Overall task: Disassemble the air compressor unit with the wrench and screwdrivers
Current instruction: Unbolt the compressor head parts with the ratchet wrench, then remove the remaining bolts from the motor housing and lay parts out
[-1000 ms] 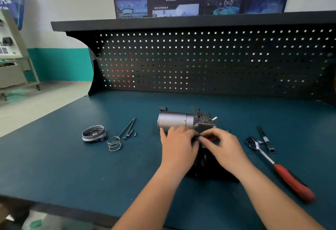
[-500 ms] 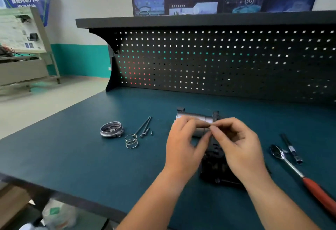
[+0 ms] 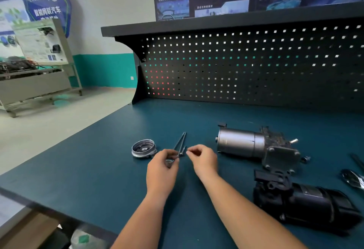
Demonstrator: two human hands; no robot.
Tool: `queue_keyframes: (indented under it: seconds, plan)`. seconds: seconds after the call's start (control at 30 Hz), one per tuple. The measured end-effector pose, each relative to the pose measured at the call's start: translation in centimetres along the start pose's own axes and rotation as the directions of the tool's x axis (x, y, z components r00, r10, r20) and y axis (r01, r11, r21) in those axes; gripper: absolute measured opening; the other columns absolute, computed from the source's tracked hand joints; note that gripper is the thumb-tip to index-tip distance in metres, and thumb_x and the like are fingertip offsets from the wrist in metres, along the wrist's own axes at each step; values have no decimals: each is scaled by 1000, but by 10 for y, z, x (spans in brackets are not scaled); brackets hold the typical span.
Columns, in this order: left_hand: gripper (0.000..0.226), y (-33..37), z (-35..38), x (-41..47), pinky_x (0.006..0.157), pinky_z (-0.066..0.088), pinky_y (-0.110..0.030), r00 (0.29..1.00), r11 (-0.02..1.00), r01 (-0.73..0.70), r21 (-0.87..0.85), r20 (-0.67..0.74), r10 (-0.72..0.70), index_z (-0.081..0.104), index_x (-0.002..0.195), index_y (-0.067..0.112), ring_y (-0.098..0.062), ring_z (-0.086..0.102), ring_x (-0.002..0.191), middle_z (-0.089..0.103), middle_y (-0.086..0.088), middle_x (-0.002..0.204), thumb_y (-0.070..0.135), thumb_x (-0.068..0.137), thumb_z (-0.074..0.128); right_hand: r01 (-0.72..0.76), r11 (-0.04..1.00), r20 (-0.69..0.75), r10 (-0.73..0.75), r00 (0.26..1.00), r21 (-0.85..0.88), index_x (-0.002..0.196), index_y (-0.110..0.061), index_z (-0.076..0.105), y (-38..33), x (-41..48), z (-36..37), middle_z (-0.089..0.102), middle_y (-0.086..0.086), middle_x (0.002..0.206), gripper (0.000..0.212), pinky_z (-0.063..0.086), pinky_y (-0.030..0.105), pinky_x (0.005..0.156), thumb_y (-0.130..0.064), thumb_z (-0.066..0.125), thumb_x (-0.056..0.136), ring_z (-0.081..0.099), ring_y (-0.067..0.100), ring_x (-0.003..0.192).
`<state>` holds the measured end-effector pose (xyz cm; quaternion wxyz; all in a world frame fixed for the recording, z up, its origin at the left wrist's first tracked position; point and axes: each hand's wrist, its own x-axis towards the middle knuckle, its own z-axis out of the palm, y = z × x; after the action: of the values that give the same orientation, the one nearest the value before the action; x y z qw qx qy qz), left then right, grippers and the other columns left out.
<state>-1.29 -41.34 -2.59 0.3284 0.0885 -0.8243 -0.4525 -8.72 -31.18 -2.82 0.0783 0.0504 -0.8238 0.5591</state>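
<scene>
Head view: centre frame, the left hand (image 3: 161, 168) and right hand (image 3: 202, 160) hover by the loose bolts (image 3: 182, 142), fingers curled, contents unclear; the compressor (image 3: 242, 144) lies to their right, long axis left-to-right, nearer the right hand

The left forearm (image 3: 140, 217) and right forearm (image 3: 244, 207) are stretched forward. The left hand (image 3: 162, 167) is held palm down, fingers curled; the right hand (image 3: 203, 160) is held just beside it, thumb and forefinger pinched together
</scene>
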Motion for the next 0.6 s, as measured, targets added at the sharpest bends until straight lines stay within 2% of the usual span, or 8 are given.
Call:
queue_keyframes:
  seconds: [0.03, 0.1, 0.23, 0.3, 0.4, 0.5, 0.57, 0.6]
  plan:
    - [33, -2, 0, 1, 60, 40, -6, 1000, 1000, 19, -7, -12, -19, 55, 76, 40, 6, 54, 63, 65, 18, 82, 10, 81, 67, 12, 993, -2, -13, 1000, -117, 86, -21, 71, 2, 8, 3, 72, -5, 89, 3, 45, 21, 69, -21, 68, 85, 63, 12, 82]
    - [31, -5, 1, 2, 58, 39, -7, 999, 999, 33, -31, -26, -34, 56, 75, 39, 5, 53, 60, 65, 17, 81, 11, 81, 67, 28, 971, 7, -27, 1000, -236, 87, -25, 70, 5, 20, 8, 71, -8, 89, 4, 44, 22, 65, -25, 66, 86, 64, 12, 83]
    - [28, -6, 5, 2, 57, 38, -9, 999, 999, -15, -42, -35, 14, 57, 77, 36, 2, 51, 59, 65, 16, 81, 10, 80, 67, 93, 925, 60, -76, 995, -368, 89, -27, 69, 10, 30, 15, 70, -8, 93, 5, 44, 23, 66, -28, 64, 87, 61, 13, 85]
    - [27, -6, 8, 1, 57, 41, -14, 999, 998, -45, -38, -29, 44, 58, 78, 36, -4, 49, 56, 64, 16, 81, 10, 80, 67, 135, 898, 106, -99, 989, -418, 91, -28, 70, 13, 32, 16, 65, -6, 102, 7, 46, 26, 72, -28, 64, 88, 58, 15, 96]
    - [27, -7, 9, 0, 56, 39, -12, 997, 992, -82, -96, -13, 82, 60, 78, 31, -8, 46, 53, 63, 13, 75, 5, 78, 68, 186, 858, 148, -130, 980, -478, 100, -27, 70, 13, 30, 14, 56, 0, 113, 12, 44, 28, 79, -29, 63, 89, 49, 19, 112]
    - [31, -8, 6, 0, 54, 36, -11, 993, 977, -114, -179, -6, 114, 61, 77, 28, -7, 42, 50, 62, 8, 70, -2, 76, 68, 176, 907, 189, -109, 976, -383, 115, -26, 64, 5, 19, 7, 49, 3, 123, 27, 43, 28, 91, -27, 66, 87, 47, 19, 118]
    - [33, -8, 4, 0, 53, 36, -12, 987, 966, -158, -204, -33, 155, 61, 78, 28, -6, 41, 49, 62, 6, 71, -5, 77, 68, 69, 988, 146, -48, 988, -139, 123, -21, 56, -8, 1, -2, 48, 6, 125, 38, 41, 24, 93, -22, 66, 87, 50, 17, 114]
    - [35, -7, 3, 0, 52, 36, -11, 983, 959, -181, -218, -53, 174, 60, 78, 28, -5, 42, 49, 62, 7, 72, -6, 77, 67, -31, 998, 134, 24, 991, 52, 123, -18, 55, -15, -13, -7, 50, 6, 122, 36, 41, 21, 87, -19, 65, 88, 52, 14, 106]
